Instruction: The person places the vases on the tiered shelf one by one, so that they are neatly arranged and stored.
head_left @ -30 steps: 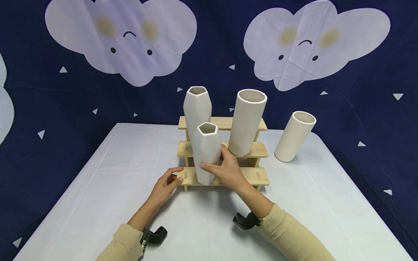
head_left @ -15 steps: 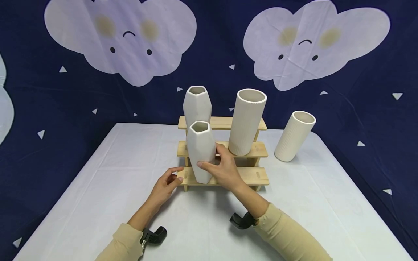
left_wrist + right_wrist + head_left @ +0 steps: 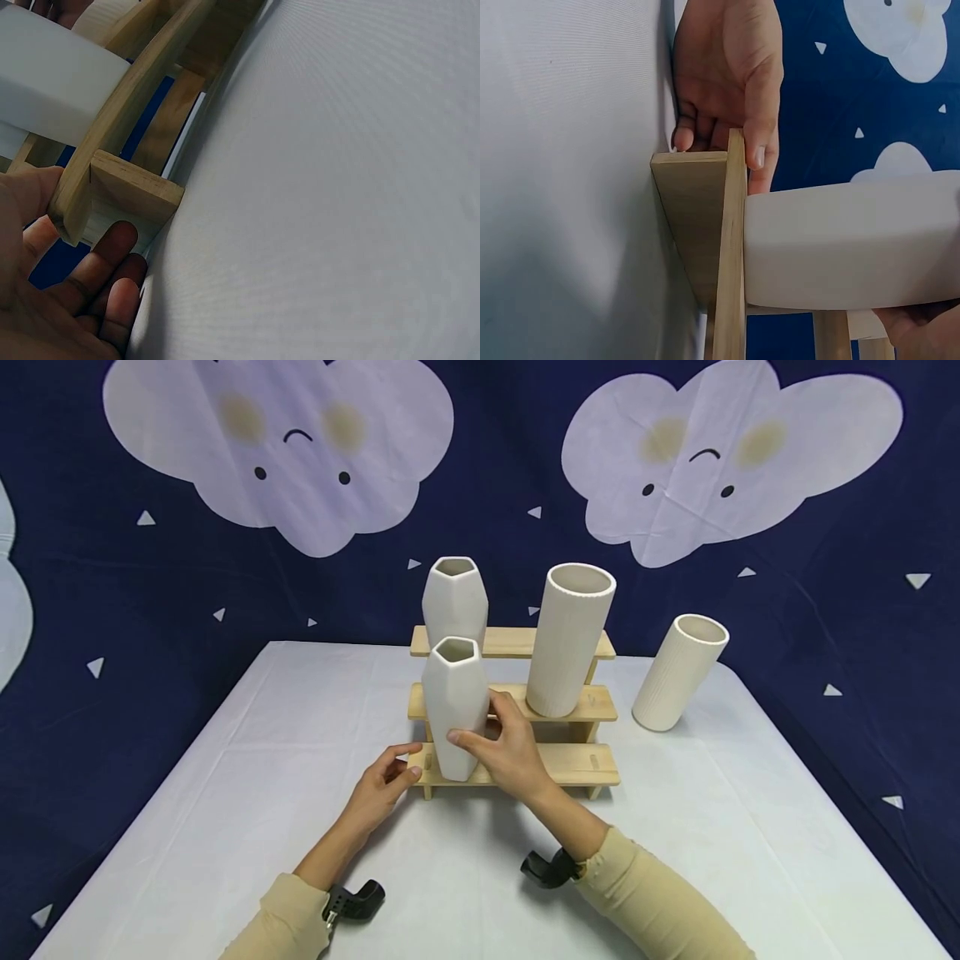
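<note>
A white faceted vase (image 3: 454,702) stands at the left part of the lowest shelf of a three-step wooden stand (image 3: 573,763). My right hand (image 3: 512,752) grips its lower half from the right, thumb at the front. The vase's base meets the shelf board in the right wrist view. At the shelf's left end, my left hand (image 3: 382,789) holds the board between thumb and index finger. The other fingers lie beside the stand's leg (image 3: 135,180) in the left wrist view. Just behind the gripped vase rises a second white faceted vase (image 3: 454,597), its lower part hidden.
A tall ribbed cylinder vase (image 3: 570,643) stands on the right of the middle shelf. Another ribbed vase (image 3: 678,675) stands on the white-covered table (image 3: 300,710), right of the stand. A dark blue cloud-print cloth (image 3: 495,460) hangs behind.
My right hand has shifted the gripped vase left along the lowest shelf, so it now stands in front of the other faceted vase. My left hand has stayed at the shelf's end.
</note>
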Motion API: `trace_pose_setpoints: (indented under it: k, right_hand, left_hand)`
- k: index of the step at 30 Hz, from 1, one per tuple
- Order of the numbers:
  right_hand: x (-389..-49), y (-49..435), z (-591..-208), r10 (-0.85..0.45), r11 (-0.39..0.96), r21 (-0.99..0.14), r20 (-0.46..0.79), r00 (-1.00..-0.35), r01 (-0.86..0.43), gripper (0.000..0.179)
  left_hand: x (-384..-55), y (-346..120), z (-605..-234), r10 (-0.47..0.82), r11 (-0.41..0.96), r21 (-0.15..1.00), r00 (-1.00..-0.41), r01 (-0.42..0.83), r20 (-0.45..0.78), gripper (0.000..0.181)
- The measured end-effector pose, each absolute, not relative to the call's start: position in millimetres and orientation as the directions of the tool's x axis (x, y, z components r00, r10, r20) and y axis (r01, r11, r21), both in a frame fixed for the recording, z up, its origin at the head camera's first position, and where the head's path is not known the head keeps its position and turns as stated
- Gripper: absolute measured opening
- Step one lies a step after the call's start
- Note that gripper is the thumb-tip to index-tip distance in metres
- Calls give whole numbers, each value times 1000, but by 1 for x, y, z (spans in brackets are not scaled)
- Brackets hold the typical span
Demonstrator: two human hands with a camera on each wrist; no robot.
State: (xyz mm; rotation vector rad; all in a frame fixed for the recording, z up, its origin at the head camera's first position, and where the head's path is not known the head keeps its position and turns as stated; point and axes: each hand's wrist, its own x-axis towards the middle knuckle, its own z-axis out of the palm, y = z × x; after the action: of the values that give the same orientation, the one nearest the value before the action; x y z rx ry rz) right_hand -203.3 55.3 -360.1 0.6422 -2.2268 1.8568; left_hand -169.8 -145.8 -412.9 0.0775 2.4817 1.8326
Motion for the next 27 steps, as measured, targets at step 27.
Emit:
trace_pose_setpoints:
  k: [27]
  right_hand:
    - [-212,60,-366,-275,82,-900,392,-878,-427,60]
  left_hand:
    - [-179,-149,-430,77,282,959,-997,17,-5,36]
